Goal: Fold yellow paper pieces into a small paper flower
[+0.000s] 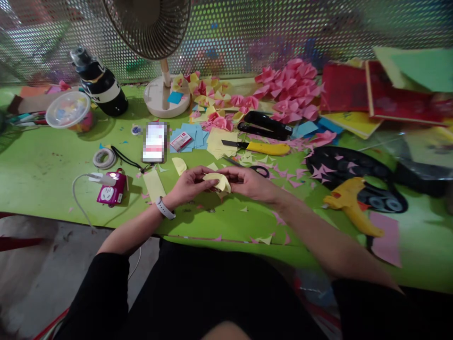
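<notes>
Between my two hands is a folded piece of yellow paper (222,181) with a curved edge, held above the green table (134,212). My left hand (193,183) pinches it from the left, thumb on top. From the right, my right hand (249,183) grips the same paper, its fingertips partly hidden behind it. Another yellow paper piece with a rounded edge (179,165) lies just beyond my left hand. Scissors (260,171) rest behind my right hand, partly covered by it. A yellow utility knife (267,148) lies farther back, beside a stack of yellow paper squares (221,144).
Pink paper flowers (290,89) are heaped at the back, near a black stapler (264,126) and a fan (166,101). A yellow glue gun (354,205) lies right. A phone (155,141), tape roll (104,158) and purple power adapter (112,191) are left.
</notes>
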A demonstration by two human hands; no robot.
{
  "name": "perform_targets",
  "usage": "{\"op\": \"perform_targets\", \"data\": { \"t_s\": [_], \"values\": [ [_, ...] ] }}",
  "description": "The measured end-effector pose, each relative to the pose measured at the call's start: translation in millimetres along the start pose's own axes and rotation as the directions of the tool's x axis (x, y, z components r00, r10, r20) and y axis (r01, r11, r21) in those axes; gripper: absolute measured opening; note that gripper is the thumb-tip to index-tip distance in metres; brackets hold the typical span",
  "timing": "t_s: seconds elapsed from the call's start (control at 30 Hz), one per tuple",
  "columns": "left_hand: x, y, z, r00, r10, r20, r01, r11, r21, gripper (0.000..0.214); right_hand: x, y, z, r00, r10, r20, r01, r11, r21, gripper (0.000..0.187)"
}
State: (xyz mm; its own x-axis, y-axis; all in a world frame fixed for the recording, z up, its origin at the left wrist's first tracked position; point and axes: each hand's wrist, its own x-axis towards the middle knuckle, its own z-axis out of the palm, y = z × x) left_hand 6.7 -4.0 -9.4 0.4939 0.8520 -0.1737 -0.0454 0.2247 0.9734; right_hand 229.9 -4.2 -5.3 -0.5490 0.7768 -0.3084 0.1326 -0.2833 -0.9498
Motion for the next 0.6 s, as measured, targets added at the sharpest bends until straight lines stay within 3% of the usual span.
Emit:
{"op": "perform_targets", "data": {
  "t_s": [0.2,0.33,0.43,0.6],
  "values": [
    [-3.4,3.3,0.7,0.997,0.083,0.002,-0.082,0.992,0.091,0.042,4.9,3.5,-0.7,0.991,0.129,0.022,-0.131,0.972,0.197,0.050],
    [-2.3,0.8,-2.0,0.995,0.101,0.027,-0.103,0.991,0.087,0.056,4.8,6.4,-2.1,0.980,0.195,0.037,-0.197,0.928,0.315,0.058],
    [-1.4,-1.9,-2.5,0.990,0.135,0.049,-0.138,0.988,0.073,0.066,3.3,6.2,-1.0,0.977,0.194,0.085,-0.212,0.910,0.357,0.056],
    [-5.0,-1.2,0.7,0.988,0.153,0.035,-0.156,0.983,0.096,0.058,1.4,3.8,3.5,0.974,0.176,0.145,-0.219,0.899,0.379,0.065]
  ]
}}
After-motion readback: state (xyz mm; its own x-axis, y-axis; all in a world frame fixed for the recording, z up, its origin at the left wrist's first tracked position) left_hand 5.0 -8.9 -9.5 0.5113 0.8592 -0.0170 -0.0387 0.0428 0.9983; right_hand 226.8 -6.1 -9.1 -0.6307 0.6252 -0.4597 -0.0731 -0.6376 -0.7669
